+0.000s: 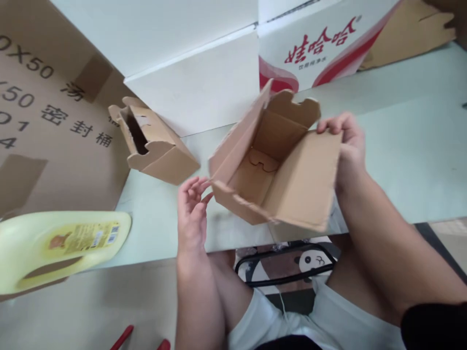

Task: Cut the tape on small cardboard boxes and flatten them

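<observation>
A brown cardboard box [306, 180] is tilted above the pale table, its flaps spread and its inside facing me. My right hand [348, 146] pinches the upper right corner of its right flap. At the box's left corner is my left hand [194, 206], fingers slightly curled and apart, the tips touching or very near the cardboard. Slots with interlocking tabs show at the bottom inside the box. Further left, a smaller cardboard box [164, 155] lies on the table with its notched end open.
On the left stand a large printed carton [54, 112] and a pale yellow jug [83, 238] at the table's edge. White boxes [204, 82] and a white-and-red carton [314, 53] line the back. Flattened cardboard [408, 36] lies at the back right. Red handles [124, 336] show below.
</observation>
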`<state>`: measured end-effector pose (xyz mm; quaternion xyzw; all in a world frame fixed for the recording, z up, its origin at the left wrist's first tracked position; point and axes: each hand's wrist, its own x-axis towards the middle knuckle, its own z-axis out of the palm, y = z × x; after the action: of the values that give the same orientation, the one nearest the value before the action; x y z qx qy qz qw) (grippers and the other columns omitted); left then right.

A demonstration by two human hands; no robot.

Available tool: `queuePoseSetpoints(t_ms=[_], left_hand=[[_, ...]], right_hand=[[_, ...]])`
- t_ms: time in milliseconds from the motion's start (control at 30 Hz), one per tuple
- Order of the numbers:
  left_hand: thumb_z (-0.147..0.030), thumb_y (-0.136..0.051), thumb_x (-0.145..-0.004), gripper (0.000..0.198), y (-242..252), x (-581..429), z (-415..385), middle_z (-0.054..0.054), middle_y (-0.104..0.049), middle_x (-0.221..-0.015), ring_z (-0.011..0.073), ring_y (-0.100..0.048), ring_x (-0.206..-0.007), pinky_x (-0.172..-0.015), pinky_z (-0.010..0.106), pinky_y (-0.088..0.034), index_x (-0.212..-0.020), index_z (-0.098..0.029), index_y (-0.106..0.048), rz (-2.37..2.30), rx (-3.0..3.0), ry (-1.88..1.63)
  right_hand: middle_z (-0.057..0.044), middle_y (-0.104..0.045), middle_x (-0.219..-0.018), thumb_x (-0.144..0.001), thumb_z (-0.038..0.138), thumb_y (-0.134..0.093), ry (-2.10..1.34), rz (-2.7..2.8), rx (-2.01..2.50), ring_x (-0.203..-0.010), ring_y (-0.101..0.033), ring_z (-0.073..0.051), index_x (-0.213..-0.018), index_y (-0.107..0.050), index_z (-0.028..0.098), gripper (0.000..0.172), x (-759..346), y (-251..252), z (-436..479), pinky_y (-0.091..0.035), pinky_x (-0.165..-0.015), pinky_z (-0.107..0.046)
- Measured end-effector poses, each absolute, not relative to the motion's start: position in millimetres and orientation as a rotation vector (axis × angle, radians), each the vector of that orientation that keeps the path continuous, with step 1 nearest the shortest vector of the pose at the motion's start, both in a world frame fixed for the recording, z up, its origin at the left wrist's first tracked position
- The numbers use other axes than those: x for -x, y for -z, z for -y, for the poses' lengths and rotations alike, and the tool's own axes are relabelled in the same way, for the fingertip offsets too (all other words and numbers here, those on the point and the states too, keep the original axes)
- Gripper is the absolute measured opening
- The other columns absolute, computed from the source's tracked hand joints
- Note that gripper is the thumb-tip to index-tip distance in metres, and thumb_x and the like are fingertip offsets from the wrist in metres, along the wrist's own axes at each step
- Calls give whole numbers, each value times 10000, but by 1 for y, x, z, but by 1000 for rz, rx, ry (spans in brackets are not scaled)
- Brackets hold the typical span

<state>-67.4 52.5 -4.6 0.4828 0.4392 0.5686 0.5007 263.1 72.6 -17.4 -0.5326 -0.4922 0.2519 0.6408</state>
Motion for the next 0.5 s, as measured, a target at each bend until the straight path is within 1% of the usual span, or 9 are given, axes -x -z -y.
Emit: queuePoseSetpoints(t_ms=[67, 133, 167, 200, 267, 333, 400, 467, 500], left_hand=[[-701, -920, -538, 746, 7, 65, -54, 15, -704, -1103, 172, -698, -948, -744, 230, -569, -1168, -367, -703, -1048, -1255, -1398], [-731, -913, -523, 825, 7, 62, -55, 22, -699, -1150, 192, -691, -1016, -837, 262, -581, -1229, -363, -694, -1004, -1355, -1448], [-736, -903, -542, 835, 6, 61, -56, 27, -697, -1185, 201, -683, -1060, -898, 280, -579, -1253, -352, -692, -976, -1406, -1481], [-732, -892, -569, 825, 5, 60, -56, 30, -695, -1212, 205, -676, -1088, -943, 292, -571, -1266, -338, -695, -951, -1449, -1513], [-707, -867, -628, 753, 4, 56, -59, 27, -706, -1210, 198, -677, -1068, -955, 297, -566, -1250, -311, -714, -920, -1484, -1580], [-653, -842, -673, 631, 4, 52, -64, 17, -728, -1149, 207, -686, -1038, -936, 320, -570, -1183, -297, -740, -905, -1429, -1641], [-623, -795, -702, 504, 4, 50, -68, 18, -744, -1093, 256, -690, -1075, -944, 384, -568, -1087, -302, -750, -879, -1331, -1659], [-646, -727, -736, 438, 4, 49, -70, 31, -751, -1074, 308, -681, -1133, -965, 453, -559, -1013, -307, -737, -869, -1242, -1652], [-656, -690, -761, 418, 4, 50, -71, 32, -751, -1080, 318, -674, -1155, -977, 472, -554, -992, -310, -727, -879, -1210, -1662]], right_hand=[[-9, -552, -872, -663, 434, -685, -588, 1158, 1141, -778, -559, -169, -796, -307, 255, 439, -254, 16, -74, -492, -670, -314], [-15, -599, -1018, -706, 370, -698, -628, 1233, 1067, -854, -609, -165, -927, -419, 273, 369, -247, 15, -72, -542, -753, -330], [-22, -602, -1143, -731, 336, -696, -657, 1263, 1039, -898, -637, -161, -1048, -443, 290, 409, -245, 15, -71, -565, -814, -349], [-30, -576, -1271, -751, 305, -690, -682, 1279, 1029, -942, -662, -159, -1171, -424, 315, 497, -244, 16, -70, -578, -874, -371], [-44, -510, -1424, -769, 266, -669, -706, 1268, 1067, -995, -694, -166, -1308, -358, 355, 628, -246, 22, -69, -587, -935, -403], [-57, -534, -1406, -769, 247, -641, -695, 1227, 1176, -1000, -708, -184, -1301, -398, 334, 592, -252, 31, -70, -597, -907, -401], [-69, -591, -1308, -753, 237, -619, -687, 1177, 1309, -974, -712, -200, -1206, -478, 287, 476, -257, 41, -72, -602, -846, -387], [-73, -629, -1215, -740, 239, -604, -686, 1145, 1434, -944, -706, -208, -1104, -525, 257, 374, -262, 48, -73, -600, -806, -378], [-71, -643, -1179, -734, 242, -600, -680, 1139, 1484, -929, -701, -207, -1068, -538, 248, 339, -263, 51, -74, -596, -799, -373]])
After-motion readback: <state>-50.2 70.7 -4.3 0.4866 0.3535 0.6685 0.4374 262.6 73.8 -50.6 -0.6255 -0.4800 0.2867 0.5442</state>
